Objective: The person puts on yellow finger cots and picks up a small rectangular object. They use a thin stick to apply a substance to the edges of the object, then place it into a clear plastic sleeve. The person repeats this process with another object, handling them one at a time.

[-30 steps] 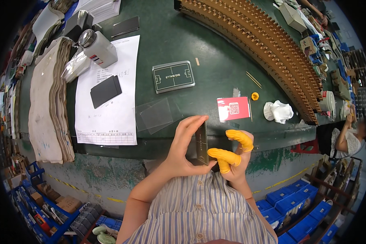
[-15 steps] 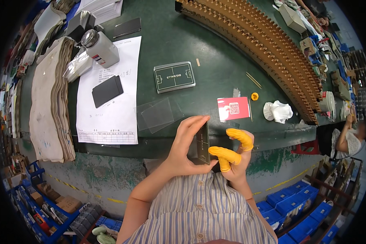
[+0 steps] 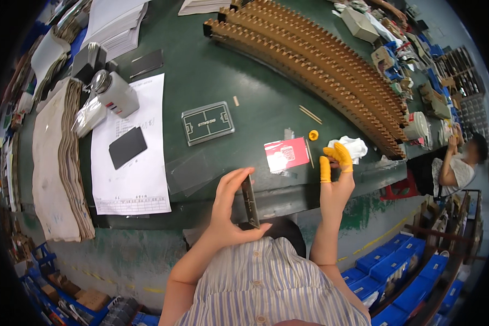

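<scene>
My left hand (image 3: 226, 209) grips a dark card (image 3: 250, 204) with pale line print by its ends, between thumb and fingers. It stands on edge just off the table's front, so its thickness is hard to judge. To the right, my right hand (image 3: 338, 174), wearing yellow finger covers, is raised beside a crumpled white cloth (image 3: 357, 149). Its fingers are bent and apart, with nothing visible in them. A clear-wrapped dark pack (image 3: 207, 124) with the same pitch-like lines lies farther back. Between the hands and the pack are clear plastic sheets (image 3: 193, 173) and a pink-red card (image 3: 286, 154).
A long curved brown slotted rack (image 3: 309, 70) spans the back right. Thin sticks (image 3: 310, 114) and a small yellow piece (image 3: 313, 135) lie nearby. At left are a printed sheet (image 3: 130, 190), dark cards (image 3: 127, 148), a grey bottle (image 3: 117, 95) and layered cloth (image 3: 57, 163). Another person (image 3: 456, 163) sits at right.
My right hand has moved away from the held card, rightward to the white cloth. My left hand still holds the card, turned more edge-on. The whole view has shifted and tilted.
</scene>
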`<state>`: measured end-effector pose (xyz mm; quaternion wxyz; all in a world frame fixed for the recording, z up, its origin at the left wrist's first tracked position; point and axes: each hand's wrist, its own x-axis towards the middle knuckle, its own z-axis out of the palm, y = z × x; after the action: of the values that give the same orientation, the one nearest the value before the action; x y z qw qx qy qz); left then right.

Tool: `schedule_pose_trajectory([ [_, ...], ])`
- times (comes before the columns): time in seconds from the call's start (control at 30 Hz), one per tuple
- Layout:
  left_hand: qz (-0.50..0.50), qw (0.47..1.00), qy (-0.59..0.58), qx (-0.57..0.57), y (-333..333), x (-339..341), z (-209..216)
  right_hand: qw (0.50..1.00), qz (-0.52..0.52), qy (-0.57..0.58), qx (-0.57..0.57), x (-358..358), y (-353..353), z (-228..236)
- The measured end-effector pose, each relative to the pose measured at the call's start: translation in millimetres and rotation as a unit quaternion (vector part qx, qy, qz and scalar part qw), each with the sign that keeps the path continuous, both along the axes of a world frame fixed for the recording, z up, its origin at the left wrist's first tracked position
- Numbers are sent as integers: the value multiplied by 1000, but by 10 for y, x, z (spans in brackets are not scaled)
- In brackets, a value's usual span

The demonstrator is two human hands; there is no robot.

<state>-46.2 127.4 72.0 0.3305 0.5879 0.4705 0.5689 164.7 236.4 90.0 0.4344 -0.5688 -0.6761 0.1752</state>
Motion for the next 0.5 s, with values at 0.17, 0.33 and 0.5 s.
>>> schedule_pose_trajectory([
  [0.17, -7, 998, -56, 13, 28, 40, -8, 993, 45, -112, 0, 11, 84, 68],
  [0.33, -8, 997, -78, 8, 19, 36, -12, 890, 257, 367, -89, 107, 84, 466],
  [0.5, -7, 997, -79, 14, 21, 46, -27, 592, 656, 467, 28, 364, 170, 1097],
])
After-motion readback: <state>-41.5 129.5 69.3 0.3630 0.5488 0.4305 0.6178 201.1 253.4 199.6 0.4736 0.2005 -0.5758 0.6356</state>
